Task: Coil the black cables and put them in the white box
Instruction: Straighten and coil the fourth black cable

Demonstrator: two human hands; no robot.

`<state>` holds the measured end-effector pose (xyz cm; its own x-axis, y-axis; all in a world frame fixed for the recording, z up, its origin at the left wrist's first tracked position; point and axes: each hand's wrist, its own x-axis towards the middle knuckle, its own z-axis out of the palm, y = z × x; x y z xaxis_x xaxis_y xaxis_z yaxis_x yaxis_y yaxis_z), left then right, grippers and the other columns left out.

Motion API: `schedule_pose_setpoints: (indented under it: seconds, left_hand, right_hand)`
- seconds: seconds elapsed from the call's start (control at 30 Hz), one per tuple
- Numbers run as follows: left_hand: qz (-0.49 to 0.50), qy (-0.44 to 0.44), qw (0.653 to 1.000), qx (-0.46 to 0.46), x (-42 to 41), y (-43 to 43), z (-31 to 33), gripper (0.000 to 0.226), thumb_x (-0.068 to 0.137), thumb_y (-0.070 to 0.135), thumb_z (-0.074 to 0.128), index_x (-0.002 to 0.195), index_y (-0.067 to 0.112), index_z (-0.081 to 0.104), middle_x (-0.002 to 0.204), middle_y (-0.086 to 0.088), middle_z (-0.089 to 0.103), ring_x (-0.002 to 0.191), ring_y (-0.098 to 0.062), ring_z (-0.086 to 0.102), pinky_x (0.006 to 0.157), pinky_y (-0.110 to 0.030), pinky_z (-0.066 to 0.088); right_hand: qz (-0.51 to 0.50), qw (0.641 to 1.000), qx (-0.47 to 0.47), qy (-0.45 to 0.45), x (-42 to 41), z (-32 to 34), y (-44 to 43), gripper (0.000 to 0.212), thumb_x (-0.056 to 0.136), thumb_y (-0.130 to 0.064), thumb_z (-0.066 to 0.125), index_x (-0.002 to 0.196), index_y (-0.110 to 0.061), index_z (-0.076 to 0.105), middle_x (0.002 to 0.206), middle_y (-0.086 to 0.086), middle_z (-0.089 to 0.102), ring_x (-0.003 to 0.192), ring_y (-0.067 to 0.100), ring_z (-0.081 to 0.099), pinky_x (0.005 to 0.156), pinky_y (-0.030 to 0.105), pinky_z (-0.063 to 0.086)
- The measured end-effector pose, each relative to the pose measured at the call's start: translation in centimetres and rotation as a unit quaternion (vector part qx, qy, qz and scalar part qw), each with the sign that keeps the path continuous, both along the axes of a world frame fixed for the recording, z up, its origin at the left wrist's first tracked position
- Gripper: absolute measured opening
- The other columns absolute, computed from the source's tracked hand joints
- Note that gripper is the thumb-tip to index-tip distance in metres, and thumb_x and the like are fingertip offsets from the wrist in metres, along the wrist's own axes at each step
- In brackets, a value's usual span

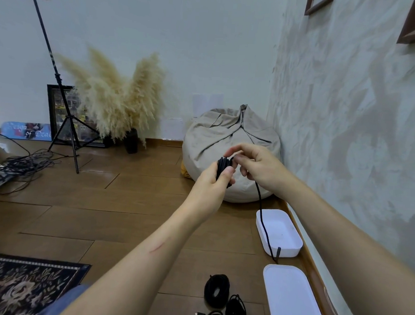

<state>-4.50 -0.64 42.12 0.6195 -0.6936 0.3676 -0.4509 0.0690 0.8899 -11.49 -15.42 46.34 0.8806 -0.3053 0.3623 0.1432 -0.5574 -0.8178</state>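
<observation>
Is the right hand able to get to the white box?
Probably yes: the white box lies open on the floor below the right hand, with only the dangling black cable it holds between them.

Soft, even indoor light, perhaps from behind the wearer, throws faint shadows on the right wall [359, 145], leaves a mild sheen on the wood floor [99, 169], and wide-angle distortion bends the edges.

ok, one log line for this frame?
step: coiling; left hand: grips cable coil; right hand: holds loose tail; white box: open, no coils inside; floor: other coils
</observation>
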Motion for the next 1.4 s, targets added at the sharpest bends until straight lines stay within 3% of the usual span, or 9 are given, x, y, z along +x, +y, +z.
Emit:
schedule_pose_setpoints:
  seconds: [0.43,0.6,0.77,0.87,1.1,1.27,1.4]
  left_hand:
    - [-0.001,0.01,1.0,-0.019,-0.4,-0.1,0.4,0.022,0.108,0.029,0.045,0.105,0.015,0.062,0.089,0.006,0.062,0.083,-0.005,0.056,0.082,-0.027,0.045]
    - [0.013,-0.003,1.0,0.004,-0.2,0.1,0.5,0.023,0.108,0.033,0.044,0.108,0.016,0.06,0.09,0.009,0.061,0.083,-0.001,0.056,0.079,-0.023,0.043]
    - [0.051,-0.024,0.997,0.048,0.3,0.3,0.2,0.03,0.107,0.039,0.044,0.105,0.013,0.059,0.095,0.006,0.064,0.092,-0.012,0.06,0.083,-0.032,0.046]
    - [0.041,-0.039,0.997,0.06,0.0,0.1,0.0,0.029,0.107,0.04,0.043,0.107,0.015,0.058,0.099,0.006,0.066,0.097,-0.013,0.061,0.085,-0.033,0.047]
    - [0.027,-0.058,0.998,0.018,-0.5,-0.1,0.2,0.026,0.11,0.033,0.036,0.097,0.024,0.057,0.098,0.011,0.065,0.097,-0.005,0.058,0.089,-0.032,0.045]
    - [0.008,-0.064,0.998,-0.016,-0.8,-0.1,0.6,0.025,0.11,0.033,0.037,0.114,0.022,0.06,0.09,0.011,0.062,0.089,-0.004,0.058,0.089,-0.033,0.047]
    - [-0.001,-0.055,0.998,-0.026,-1.1,0.1,0.7,0.033,0.104,0.041,0.038,0.117,0.021,0.061,0.09,0.011,0.062,0.089,-0.003,0.059,0.089,-0.036,0.049]
  right_hand:
    - [0.007,1.0,0.008,-0.018,0.1,0.0,0.2,0.022,0.103,-0.003,0.045,0.098,-0.016,0.063,0.08,0.009,0.061,0.06,0.014,0.05,0.053,0.013,0.039]
    - [0.004,1.0,-0.013,-0.011,-0.2,0.1,0.0,0.022,0.103,-0.004,0.046,0.101,-0.016,0.064,0.082,0.006,0.067,0.058,0.013,0.048,0.053,0.013,0.039]
    - [-0.017,0.997,-0.078,-0.017,-0.7,0.9,-0.7,0.016,0.1,-0.01,0.056,0.098,-0.02,0.069,0.079,-0.003,0.072,0.057,0.012,0.049,0.061,0.027,0.044]
    - [-0.007,0.995,-0.092,-0.033,-0.7,1.9,-0.1,0.013,0.099,-0.007,0.057,0.097,-0.013,0.068,0.075,-0.006,0.07,0.059,0.013,0.05,0.061,0.027,0.045]
    - [-0.019,0.997,-0.052,-0.05,-0.5,1.6,-0.3,0.013,0.098,-0.011,0.062,0.095,-0.017,0.072,0.072,-0.003,0.064,0.057,0.011,0.046,0.057,0.021,0.041]
    - [-0.007,0.998,0.006,-0.059,-0.6,1.8,-0.3,0.012,0.097,-0.01,0.063,0.094,-0.017,0.073,0.076,0.009,0.059,0.057,0.01,0.043,0.052,0.015,0.037]
    - [0.006,0.999,0.042,-0.031,-0.5,0.9,-0.5,0.013,0.1,-0.011,0.06,0.097,-0.018,0.071,0.081,0.011,0.058,0.059,0.011,0.043,0.05,0.015,0.035]
